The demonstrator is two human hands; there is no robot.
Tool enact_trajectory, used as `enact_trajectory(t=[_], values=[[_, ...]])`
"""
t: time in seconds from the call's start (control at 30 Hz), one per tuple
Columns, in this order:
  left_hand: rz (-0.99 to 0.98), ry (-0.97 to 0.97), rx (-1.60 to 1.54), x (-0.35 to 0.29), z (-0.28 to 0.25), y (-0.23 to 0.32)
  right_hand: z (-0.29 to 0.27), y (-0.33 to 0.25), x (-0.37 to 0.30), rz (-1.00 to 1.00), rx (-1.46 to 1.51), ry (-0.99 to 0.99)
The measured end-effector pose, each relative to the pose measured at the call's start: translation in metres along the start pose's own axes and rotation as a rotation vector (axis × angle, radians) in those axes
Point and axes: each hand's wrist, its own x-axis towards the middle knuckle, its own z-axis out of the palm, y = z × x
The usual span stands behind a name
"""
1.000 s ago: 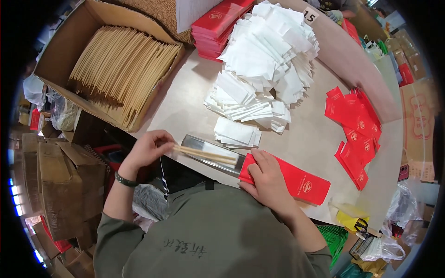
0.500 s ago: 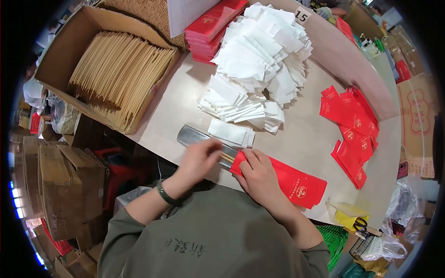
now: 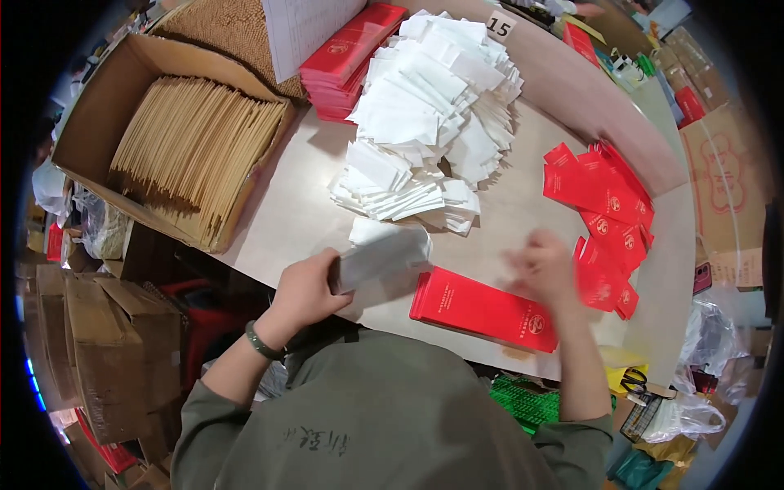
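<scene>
Grey metal is filling the left grip (image 3: 306,286): its fingers and thumb are wrapping the near end of a long, smooth trough (image 3: 382,261), which is tilting up and rightward, its far end blurring beside a small stack of white packets (image 3: 369,230). Right of that grip, flat red sleeves (image 3: 482,310) are lying in a long stack, carrying pale lettering and a round emblem; their left ends are fanning slightly. Past them, the right grip (image 3: 541,265) is blurring, and I cannot tell whether its fingers are spread or holding anything. Just right of it, a loose red pile (image 3: 612,212) is showing similar emblems. The counter (image 3: 498,229) is stretching pale between this pile and the white heap (image 3: 433,106) ahead of the left grip, while its near edge is running close below the sleeve stack. Beyond the left grip, ahead and leftward, a cardboard box (image 3: 229,227) is holding wooden chopsticks (image 3: 196,147). Farthest ahead, a black-numbered label (image 3: 501,26) is marking the curved partition (image 3: 588,90).
</scene>
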Motion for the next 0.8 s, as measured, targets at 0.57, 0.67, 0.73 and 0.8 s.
enact_trajectory(t=[0.57, 0.67, 0.73, 0.8], values=[[-0.075, 0.081, -0.189, -0.005, 0.032, 0.007, 0.041, -0.121, 0.008, 0.284, 0.203, -0.241], [-0.031, 0.020, -0.176, -0.012, 0.029, 0.007, 0.055, -0.128, 0.010, 0.310, 0.276, -0.043], [-0.035, -0.030, -0.191, -0.015, 0.020, 0.003, 0.051, -0.124, 0.014, 0.363, 0.345, -0.098], [0.140, -0.191, -0.114, -0.016, 0.009, -0.011, 0.050, -0.125, 0.020, 0.409, 0.409, -0.149]])
